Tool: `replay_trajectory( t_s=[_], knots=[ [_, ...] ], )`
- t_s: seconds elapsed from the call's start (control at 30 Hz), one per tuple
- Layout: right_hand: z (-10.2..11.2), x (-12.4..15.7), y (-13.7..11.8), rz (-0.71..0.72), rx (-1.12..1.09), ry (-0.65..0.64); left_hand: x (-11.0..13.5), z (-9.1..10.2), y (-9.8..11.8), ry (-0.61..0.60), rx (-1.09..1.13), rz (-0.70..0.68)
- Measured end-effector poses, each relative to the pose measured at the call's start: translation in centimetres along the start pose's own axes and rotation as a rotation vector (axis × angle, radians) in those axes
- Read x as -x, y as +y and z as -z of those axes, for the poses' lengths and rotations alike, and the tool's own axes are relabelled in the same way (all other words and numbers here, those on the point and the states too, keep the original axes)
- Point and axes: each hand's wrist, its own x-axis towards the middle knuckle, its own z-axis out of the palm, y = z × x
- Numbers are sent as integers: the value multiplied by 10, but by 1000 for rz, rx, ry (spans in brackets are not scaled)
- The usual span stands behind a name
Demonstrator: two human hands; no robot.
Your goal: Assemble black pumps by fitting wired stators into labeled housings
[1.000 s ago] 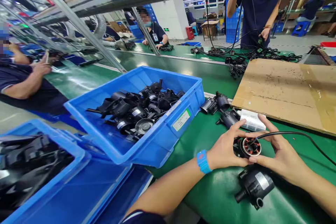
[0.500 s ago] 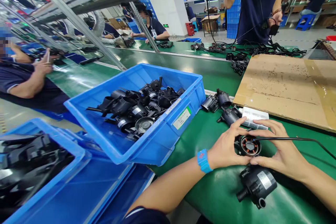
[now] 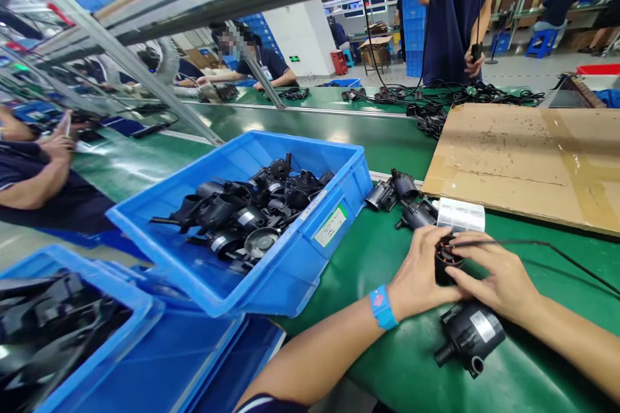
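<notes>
A round black motor housing [image 3: 446, 264] with copper windings showing at its open top stands between my two hands. My left hand [image 3: 420, 269], with a blue band at the wrist, wraps around its left side. My right hand [image 3: 501, 276] closes on it from the right, thumb at the rim and fingers by the opening. A black cable [image 3: 537, 243] runs from the top of the housing, under my right fingers, off to the right. Just below my hands a black pump body [image 3: 472, 335] with a silver label and pipe stubs lies on the green bench.
A blue crate [image 3: 290, 284] of black pump parts stands at left centre; another blue crate [image 3: 150, 316] sits lower left. Several pump bodies [image 3: 404, 190], a white label roll [image 3: 461, 214] and a cardboard sheet [image 3: 523, 161] lie beyond my hands. Co-workers are across and left.
My hands have closed in around the housing, my right fingers moving to its rim. The view has shifted slightly. The co-worker across now holds a hanging cord.
</notes>
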Motion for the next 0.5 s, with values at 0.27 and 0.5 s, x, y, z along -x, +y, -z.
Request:
replay_trajectory(
  t_s=[0.27, 0.5],
  knots=[
    [20, 9, -18, -436, -203, -198, -38, 39, -4, -582, 211, 419],
    [135, 54, 15, -595, 245, 40, -52, 39, 21, -707, -226, 254]
  ],
)
